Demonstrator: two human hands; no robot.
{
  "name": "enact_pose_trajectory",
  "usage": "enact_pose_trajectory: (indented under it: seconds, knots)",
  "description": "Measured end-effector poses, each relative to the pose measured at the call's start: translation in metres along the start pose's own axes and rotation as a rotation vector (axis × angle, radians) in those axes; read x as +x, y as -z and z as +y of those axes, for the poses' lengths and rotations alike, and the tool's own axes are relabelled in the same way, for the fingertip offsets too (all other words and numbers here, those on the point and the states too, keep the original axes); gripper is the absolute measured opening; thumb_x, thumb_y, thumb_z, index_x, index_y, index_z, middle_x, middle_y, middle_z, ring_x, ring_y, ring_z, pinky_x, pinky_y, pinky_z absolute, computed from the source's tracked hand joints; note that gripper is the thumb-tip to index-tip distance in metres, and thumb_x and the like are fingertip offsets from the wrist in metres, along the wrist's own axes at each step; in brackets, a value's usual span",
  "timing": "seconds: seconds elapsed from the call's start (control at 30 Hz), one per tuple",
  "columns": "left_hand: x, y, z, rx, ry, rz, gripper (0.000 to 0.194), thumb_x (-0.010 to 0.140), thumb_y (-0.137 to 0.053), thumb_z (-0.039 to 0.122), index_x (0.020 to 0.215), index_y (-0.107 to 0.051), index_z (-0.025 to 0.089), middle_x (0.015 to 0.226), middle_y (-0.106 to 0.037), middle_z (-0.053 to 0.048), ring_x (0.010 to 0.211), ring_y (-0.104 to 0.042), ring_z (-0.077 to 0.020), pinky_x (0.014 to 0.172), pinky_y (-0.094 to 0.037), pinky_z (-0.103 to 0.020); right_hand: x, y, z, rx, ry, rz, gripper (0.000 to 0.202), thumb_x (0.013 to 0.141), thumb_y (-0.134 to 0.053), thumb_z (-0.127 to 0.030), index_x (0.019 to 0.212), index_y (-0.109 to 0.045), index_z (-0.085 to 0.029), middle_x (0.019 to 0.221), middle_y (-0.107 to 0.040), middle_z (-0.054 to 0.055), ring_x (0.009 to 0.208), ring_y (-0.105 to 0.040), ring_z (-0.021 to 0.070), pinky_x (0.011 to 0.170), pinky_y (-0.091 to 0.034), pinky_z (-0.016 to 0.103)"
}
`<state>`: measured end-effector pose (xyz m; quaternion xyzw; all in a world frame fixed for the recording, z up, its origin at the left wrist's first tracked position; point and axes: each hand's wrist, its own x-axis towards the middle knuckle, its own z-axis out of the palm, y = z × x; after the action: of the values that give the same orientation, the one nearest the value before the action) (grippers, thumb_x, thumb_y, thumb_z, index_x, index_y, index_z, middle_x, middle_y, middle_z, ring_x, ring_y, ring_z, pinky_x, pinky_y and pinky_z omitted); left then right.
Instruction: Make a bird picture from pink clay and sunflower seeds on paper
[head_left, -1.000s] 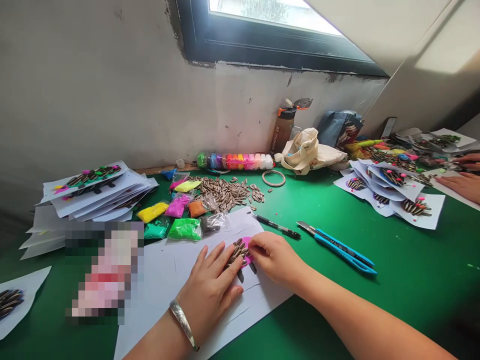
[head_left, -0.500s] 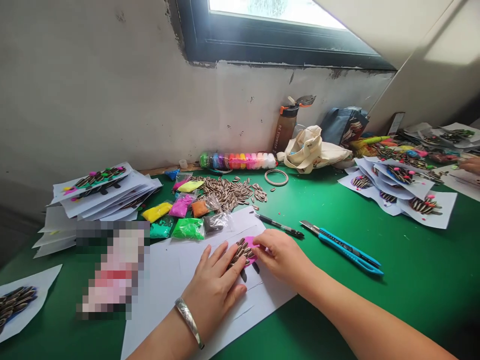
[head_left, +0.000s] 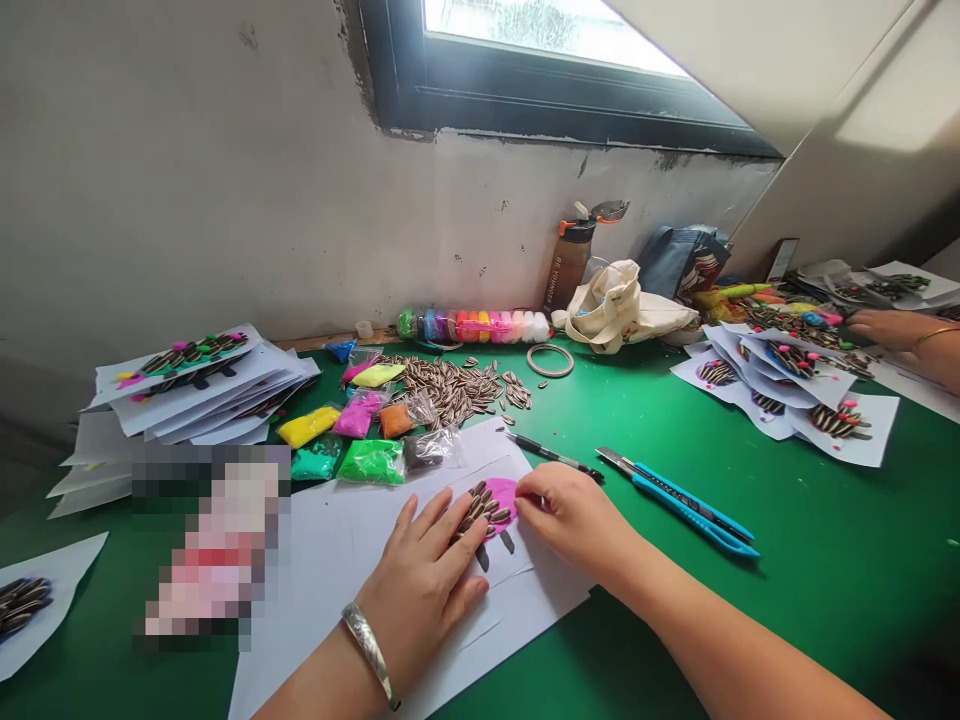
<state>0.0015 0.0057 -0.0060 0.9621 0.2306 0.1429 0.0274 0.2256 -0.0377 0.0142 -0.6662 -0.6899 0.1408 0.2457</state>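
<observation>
On a white sheet of paper (head_left: pixel 300 600) lies a flat pink clay shape (head_left: pixel 500 495), its left part covered with striped sunflower seeds (head_left: pixel 487 510). Two dark marks stick out below the clay. My left hand (head_left: pixel 431 565), with a silver bangle at its wrist, rests over the left side of the seeds, fingers spread and flat; it hides part of the shape. At the clay's right edge is my right hand (head_left: pixel 562 510), thumb and forefinger pinched together. Whatever is between those fingertips is hidden.
Behind the paper are clay bags (head_left: pixel 373 461) and a sunflower seed pile (head_left: pixel 450 388). A black pen (head_left: pixel 555 455), blue utility knife (head_left: pixel 682 505) and tape ring (head_left: pixel 550 360) lie rightward. Paper stacks (head_left: pixel 202 390) stand left. Another person's hand (head_left: pixel 885 328) works at far right.
My right hand has drawn back slightly to the clay's edge, uncovering more pink. My left hand stays over the seeds. The other person's hand has come further into view.
</observation>
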Motion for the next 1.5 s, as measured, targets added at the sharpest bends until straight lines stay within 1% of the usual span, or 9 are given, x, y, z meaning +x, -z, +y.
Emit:
enact_pose_trajectory:
  seconds: [0.17, 0.37, 0.73, 0.9, 1.03, 1.17, 1.3, 1.4, 1.5]
  knots:
    - [-0.003, -0.006, -0.002, 0.012, -0.013, 0.044, 0.044, 0.091, -0.049, 0.026, 0.135, -0.05, 0.024, 0.141, -0.048, -0.008, 0.129, -0.043, -0.0334, 0.104, -0.035, -0.059, 0.0, -0.003, -0.004, -0.048, 0.032, -0.059, 0.017, 0.083, -0.056, -0.014, 0.071, -0.065, -0.02, 0.066, -0.063, 0.0, 0.069, -0.055, 0.0147, 0.064, -0.035, 0.024]
    - [-0.006, -0.015, -0.005, 0.024, -0.009, 0.059, 0.046, 0.092, -0.049, 0.027, 0.138, -0.047, 0.026, 0.145, -0.044, -0.005, 0.131, -0.04, -0.0322, 0.107, -0.032, -0.057, 0.001, -0.01, -0.007, -0.08, 0.034, -0.024, 0.017, 0.083, -0.054, -0.012, 0.07, -0.064, -0.019, 0.066, -0.061, 0.001, 0.068, -0.054, 0.0141, 0.062, -0.033, 0.024]
    - [-0.002, -0.007, -0.003, 0.029, -0.027, 0.049, 0.044, 0.091, -0.051, 0.025, 0.134, -0.051, 0.023, 0.141, -0.048, -0.008, 0.128, -0.043, -0.0335, 0.103, -0.036, -0.059, 0.003, -0.017, -0.006, -0.096, 0.057, -0.019, 0.021, 0.084, -0.053, -0.014, 0.063, -0.055, -0.018, 0.063, -0.058, -0.001, 0.065, -0.049, 0.0122, 0.061, -0.03, 0.024]
    - [-0.004, -0.009, -0.007, 0.073, -0.059, 0.057, 0.046, 0.091, -0.051, 0.026, 0.137, -0.048, 0.023, 0.142, -0.047, -0.007, 0.129, -0.043, -0.0329, 0.102, -0.038, -0.057, 0.004, -0.018, -0.005, -0.032, 0.047, -0.013, 0.02, 0.085, -0.054, -0.015, 0.066, -0.058, -0.018, 0.065, -0.06, 0.0, 0.067, -0.052, 0.0129, 0.063, -0.032, 0.023]
    - [-0.007, -0.017, -0.011, 0.121, -0.066, 0.103, 0.049, 0.092, -0.048, 0.027, 0.141, -0.042, 0.026, 0.146, -0.043, -0.006, 0.131, -0.041, -0.0316, 0.104, -0.037, -0.056, 0.007, -0.007, -0.002, 0.05, 0.022, -0.002, 0.017, 0.085, -0.054, -0.014, 0.073, -0.064, -0.019, 0.072, -0.065, 0.0, 0.072, -0.057, 0.013, 0.066, -0.037, 0.022]
    - [-0.008, -0.02, -0.011, 0.132, -0.07, 0.15, 0.053, 0.091, -0.048, 0.025, 0.143, -0.038, 0.026, 0.146, -0.041, -0.008, 0.131, -0.041, -0.0313, 0.104, -0.038, -0.054, 0.025, 0.017, 0.008, -0.043, -0.053, 0.079, 0.016, 0.087, -0.052, -0.016, 0.081, -0.067, -0.02, 0.08, -0.067, 0.001, 0.078, -0.059, 0.0136, 0.071, -0.039, 0.022]
    - [-0.009, -0.024, -0.012, 0.158, -0.043, 0.223, 0.056, 0.089, -0.048, 0.025, 0.144, -0.038, 0.028, 0.149, -0.037, -0.008, 0.131, -0.04, -0.0315, 0.105, -0.038, -0.05, 0.062, 0.033, 0.018, -0.225, -0.036, 0.063, 0.021, 0.087, -0.048, -0.014, 0.078, -0.066, -0.02, 0.08, -0.067, 0.001, 0.079, -0.058, 0.0134, 0.069, -0.037, 0.021]
    - [-0.01, -0.028, -0.014, 0.205, -0.061, 0.234, 0.057, 0.088, -0.048, 0.026, 0.144, -0.037, 0.027, 0.15, -0.035, -0.009, 0.131, -0.041, -0.0327, 0.101, -0.042, -0.051, 0.088, 0.028, 0.023, -0.28, -0.017, 0.044, 0.022, 0.083, -0.049, -0.012, 0.07, -0.065, -0.02, 0.075, -0.066, 0.003, 0.077, -0.058, 0.0153, 0.066, -0.035, 0.023]
    - [-0.01, -0.028, -0.014, 0.22, -0.081, 0.2, 0.06, 0.088, -0.048, 0.025, 0.146, -0.034, 0.025, 0.15, -0.034, -0.01, 0.13, -0.041, -0.0344, 0.097, -0.046, -0.053, 0.101, 0.014, 0.029, -0.316, -0.022, 0.023, 0.02, 0.078, -0.051, -0.01, 0.065, -0.063, -0.019, 0.073, -0.065, 0.006, 0.076, -0.058, 0.018, 0.064, -0.034, 0.025]
